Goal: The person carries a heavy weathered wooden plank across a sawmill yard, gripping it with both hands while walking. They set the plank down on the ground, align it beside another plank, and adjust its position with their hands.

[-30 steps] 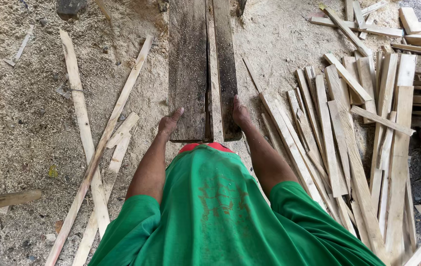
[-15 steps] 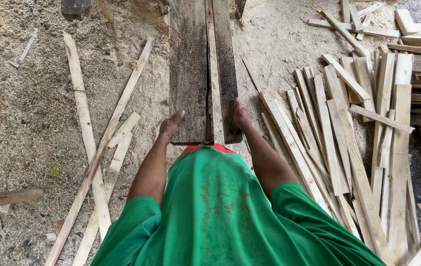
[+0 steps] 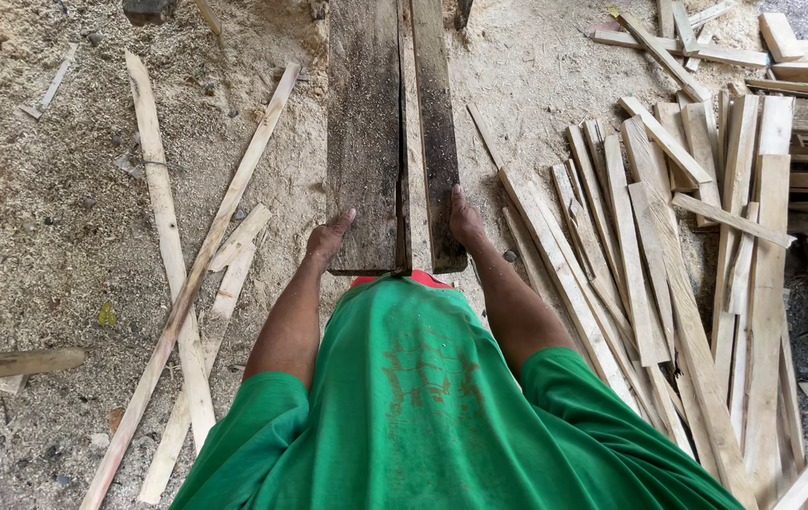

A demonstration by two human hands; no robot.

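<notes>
Over a sawdust-covered floor (image 3: 64, 208), the head view looks down past a green shirt (image 3: 423, 406) at two bare forearms reaching forward. Both hands grip the near end of a dark weathered plank (image 3: 363, 132), which runs straight away from the body toward the top of the frame. A lengthwise split divides it; a narrower dark strip (image 3: 437, 132) lies along the right of that gap. The left hand (image 3: 328, 236) is closed on the plank's left edge, thumb up on the top face, fingers hidden beneath. The right hand (image 3: 466, 225) clasps the outer edge of the narrow strip in the same way, fingers tucked under and out of sight.

To the left, pale thin slats (image 3: 163, 217) lie scattered on the sawdust, some crossing one another. To the right, a heap of pale offcut boards (image 3: 668, 236) lies fanned out, overlapping. A short round stick (image 3: 17, 364) lies at the left edge. No bin, box or other container shows in this view.
</notes>
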